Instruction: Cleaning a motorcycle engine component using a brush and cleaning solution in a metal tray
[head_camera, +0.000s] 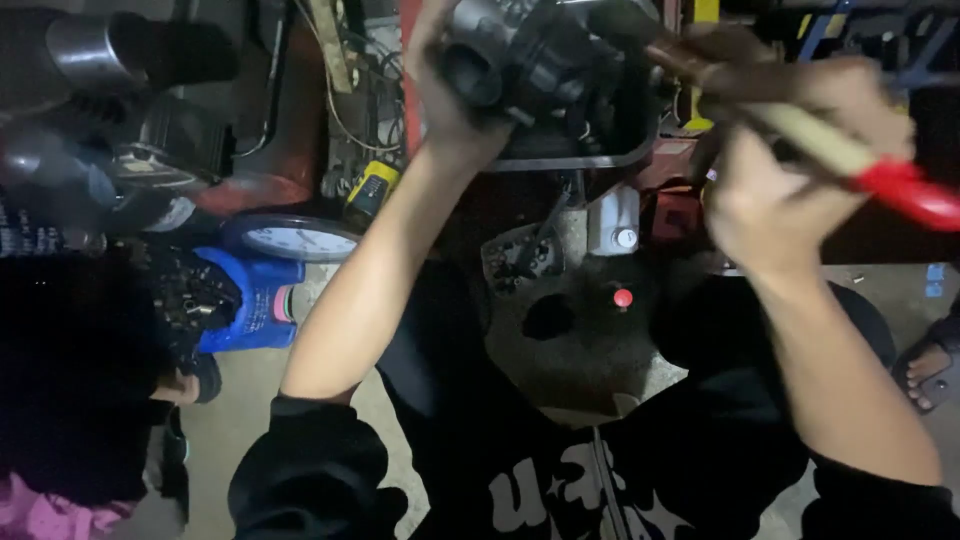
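My left hand (447, 85) is raised near the top of the view and grips a dark grey metal engine part (540, 55) with round openings. My right hand (790, 170) is closed on a brush (800, 135) with a pale wooden handle and a red end, held slantwise with its dark tip against the engine part. The part rests over a dark metal tray (600, 150). Both of my forearms are bare, with black sleeves pushed up.
A round white clock face (300, 240) lies at left beside a blue container (250, 300) and a yellow-and-black tool (370, 190). A grey machine housing with a red knob (622, 297) sits below the tray. Another person's sandalled foot (930, 365) is at right.
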